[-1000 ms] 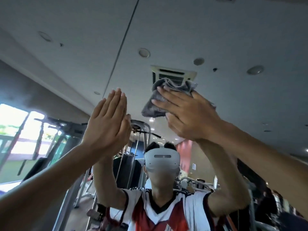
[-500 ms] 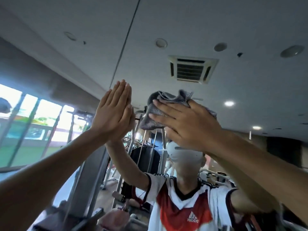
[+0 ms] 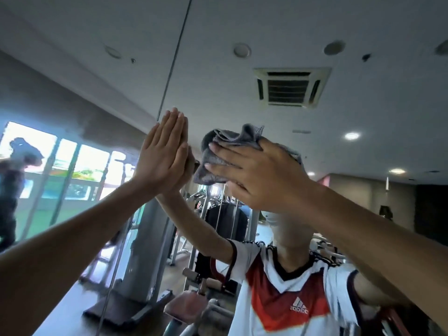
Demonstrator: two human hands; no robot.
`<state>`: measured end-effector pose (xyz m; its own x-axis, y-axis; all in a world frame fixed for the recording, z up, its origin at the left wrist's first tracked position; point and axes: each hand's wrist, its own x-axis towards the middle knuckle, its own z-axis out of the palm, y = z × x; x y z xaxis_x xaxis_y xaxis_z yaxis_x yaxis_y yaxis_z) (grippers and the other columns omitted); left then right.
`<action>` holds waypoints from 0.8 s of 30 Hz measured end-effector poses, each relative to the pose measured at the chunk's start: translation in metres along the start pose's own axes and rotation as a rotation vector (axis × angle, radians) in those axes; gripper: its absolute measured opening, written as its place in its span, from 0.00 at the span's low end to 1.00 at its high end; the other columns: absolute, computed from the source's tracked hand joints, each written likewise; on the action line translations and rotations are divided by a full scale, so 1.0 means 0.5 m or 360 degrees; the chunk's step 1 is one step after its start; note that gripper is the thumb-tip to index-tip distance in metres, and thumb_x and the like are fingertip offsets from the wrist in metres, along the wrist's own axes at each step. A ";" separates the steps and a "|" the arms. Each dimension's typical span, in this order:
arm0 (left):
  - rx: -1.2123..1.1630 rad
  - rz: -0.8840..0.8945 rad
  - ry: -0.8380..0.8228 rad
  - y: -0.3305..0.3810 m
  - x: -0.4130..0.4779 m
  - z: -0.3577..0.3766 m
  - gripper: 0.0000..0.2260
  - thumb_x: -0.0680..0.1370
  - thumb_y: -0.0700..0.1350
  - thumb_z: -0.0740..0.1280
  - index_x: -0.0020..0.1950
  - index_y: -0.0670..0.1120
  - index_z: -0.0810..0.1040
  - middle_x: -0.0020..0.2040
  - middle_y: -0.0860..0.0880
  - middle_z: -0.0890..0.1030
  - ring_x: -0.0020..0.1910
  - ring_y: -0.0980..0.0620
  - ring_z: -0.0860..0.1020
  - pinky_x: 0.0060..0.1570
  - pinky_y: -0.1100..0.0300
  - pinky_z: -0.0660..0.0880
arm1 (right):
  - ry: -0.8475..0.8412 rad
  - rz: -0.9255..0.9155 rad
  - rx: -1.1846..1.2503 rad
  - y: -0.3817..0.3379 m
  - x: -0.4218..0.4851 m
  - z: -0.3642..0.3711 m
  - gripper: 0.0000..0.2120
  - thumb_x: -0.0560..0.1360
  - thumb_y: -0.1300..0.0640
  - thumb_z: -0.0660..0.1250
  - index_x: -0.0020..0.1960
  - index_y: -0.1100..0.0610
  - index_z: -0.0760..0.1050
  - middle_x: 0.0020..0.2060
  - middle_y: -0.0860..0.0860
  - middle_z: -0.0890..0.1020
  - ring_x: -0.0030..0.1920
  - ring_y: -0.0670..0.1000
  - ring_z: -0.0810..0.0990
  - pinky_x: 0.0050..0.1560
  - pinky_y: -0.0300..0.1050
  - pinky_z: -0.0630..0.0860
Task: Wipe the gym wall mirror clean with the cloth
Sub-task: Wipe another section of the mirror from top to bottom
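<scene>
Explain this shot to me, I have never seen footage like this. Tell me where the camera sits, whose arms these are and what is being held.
There is no machine here. A person wears a camera on the head, so the two arms that reach in from the bottom edge are that person's own. They face a wall mirror, and everything beyond the hands is a reflection: the red and white shirt, gym machines, windows and a ceiling vent. The left hand lies flat on the glass, fingers straight, and meets its own reflection. The right hand presses a bunched grey cloth against the glass with spread fingers. The thin dark line looks like a seam between mirror panels.
</scene>
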<state>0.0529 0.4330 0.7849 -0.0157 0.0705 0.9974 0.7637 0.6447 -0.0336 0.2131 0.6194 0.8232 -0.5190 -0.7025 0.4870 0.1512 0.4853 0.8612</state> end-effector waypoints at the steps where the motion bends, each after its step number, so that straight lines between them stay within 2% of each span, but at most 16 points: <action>1: 0.0008 0.0001 0.0014 0.003 -0.001 0.000 0.30 0.81 0.53 0.41 0.80 0.39 0.50 0.79 0.48 0.47 0.80 0.52 0.48 0.77 0.57 0.44 | -0.0015 -0.0010 -0.0010 0.027 -0.010 -0.007 0.25 0.79 0.46 0.51 0.75 0.46 0.68 0.74 0.50 0.69 0.72 0.51 0.71 0.63 0.56 0.70; 3: 0.0000 -0.0004 0.0024 0.009 -0.003 -0.001 0.31 0.80 0.53 0.41 0.80 0.38 0.51 0.79 0.48 0.47 0.80 0.51 0.48 0.77 0.57 0.45 | 0.0027 0.0195 -0.0042 0.092 -0.002 -0.019 0.26 0.80 0.45 0.48 0.77 0.45 0.63 0.77 0.49 0.64 0.76 0.50 0.64 0.68 0.57 0.64; 5: -0.0010 -0.0007 0.0029 0.015 -0.003 -0.001 0.31 0.80 0.53 0.41 0.79 0.38 0.50 0.78 0.48 0.47 0.80 0.50 0.49 0.78 0.56 0.44 | 0.0068 0.0566 -0.0005 0.135 0.034 -0.032 0.27 0.80 0.45 0.46 0.78 0.45 0.61 0.79 0.48 0.59 0.79 0.50 0.58 0.70 0.57 0.59; 7: -0.0009 -0.0006 0.0040 0.018 -0.005 0.000 0.29 0.81 0.52 0.41 0.79 0.39 0.49 0.78 0.48 0.47 0.80 0.50 0.49 0.77 0.57 0.44 | 0.0142 0.0823 -0.0015 0.132 0.077 -0.029 0.28 0.79 0.46 0.45 0.78 0.48 0.63 0.79 0.50 0.60 0.79 0.50 0.58 0.69 0.57 0.59; 9: 0.0000 -0.0006 0.0062 0.011 -0.008 0.003 0.29 0.81 0.52 0.41 0.79 0.39 0.50 0.79 0.47 0.47 0.80 0.51 0.49 0.77 0.57 0.45 | 0.0168 0.0915 -0.0059 0.095 0.108 -0.012 0.30 0.79 0.46 0.43 0.78 0.50 0.63 0.79 0.53 0.61 0.78 0.52 0.59 0.69 0.57 0.60; 11: -0.0008 -0.0016 0.0042 0.002 -0.007 0.005 0.29 0.81 0.52 0.41 0.80 0.40 0.50 0.79 0.48 0.48 0.80 0.53 0.48 0.77 0.59 0.43 | 0.0168 0.0819 -0.0063 0.032 0.105 0.006 0.30 0.79 0.46 0.42 0.78 0.51 0.63 0.78 0.54 0.63 0.78 0.53 0.61 0.68 0.57 0.61; 14: -0.0017 -0.0057 -0.0009 -0.003 -0.009 0.007 0.28 0.82 0.53 0.40 0.80 0.43 0.48 0.79 0.50 0.47 0.80 0.55 0.46 0.76 0.63 0.39 | 0.0099 0.0344 -0.0003 -0.071 0.020 0.017 0.26 0.80 0.47 0.50 0.76 0.51 0.68 0.75 0.54 0.68 0.74 0.53 0.67 0.65 0.55 0.64; 16: 0.0002 -0.0060 -0.0007 -0.001 -0.024 0.007 0.27 0.82 0.52 0.41 0.80 0.42 0.49 0.80 0.49 0.48 0.80 0.53 0.47 0.76 0.63 0.39 | -0.0044 0.0068 0.0005 -0.085 -0.055 0.005 0.25 0.81 0.48 0.52 0.76 0.49 0.67 0.75 0.53 0.69 0.72 0.52 0.70 0.61 0.54 0.66; 17: 0.0013 -0.0044 -0.0007 0.000 -0.038 0.007 0.27 0.82 0.51 0.42 0.80 0.42 0.50 0.80 0.48 0.48 0.80 0.52 0.48 0.76 0.63 0.40 | -0.0067 0.0049 -0.0017 -0.065 -0.076 -0.001 0.25 0.81 0.47 0.51 0.76 0.48 0.66 0.76 0.52 0.68 0.73 0.51 0.69 0.62 0.54 0.66; 18: 0.0017 -0.0023 -0.0005 0.000 -0.056 0.009 0.27 0.83 0.51 0.43 0.80 0.41 0.50 0.80 0.48 0.49 0.80 0.53 0.47 0.77 0.62 0.40 | -0.0045 0.0125 -0.0043 -0.035 -0.081 -0.006 0.25 0.81 0.47 0.49 0.77 0.47 0.65 0.76 0.51 0.66 0.74 0.52 0.68 0.63 0.55 0.66; 21: -0.0027 0.0025 0.0008 -0.002 -0.109 0.009 0.25 0.83 0.50 0.44 0.79 0.43 0.48 0.80 0.48 0.49 0.79 0.58 0.44 0.77 0.61 0.40 | 0.0118 0.0721 0.0014 0.039 -0.028 -0.021 0.26 0.81 0.48 0.48 0.77 0.49 0.65 0.77 0.52 0.64 0.77 0.52 0.62 0.67 0.59 0.64; 24: -0.0052 0.0042 0.0005 -0.005 -0.149 0.009 0.25 0.83 0.49 0.45 0.80 0.43 0.51 0.81 0.48 0.52 0.80 0.54 0.47 0.79 0.55 0.45 | 0.0199 0.1018 -0.0010 0.015 0.032 -0.011 0.27 0.81 0.48 0.47 0.77 0.52 0.65 0.78 0.55 0.63 0.77 0.54 0.62 0.66 0.59 0.64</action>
<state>0.0492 0.4295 0.7105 0.0066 0.0846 0.9964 0.7845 0.6175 -0.0577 0.2106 0.6087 0.8382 -0.2233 -0.3316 0.9166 0.4028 0.8250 0.3965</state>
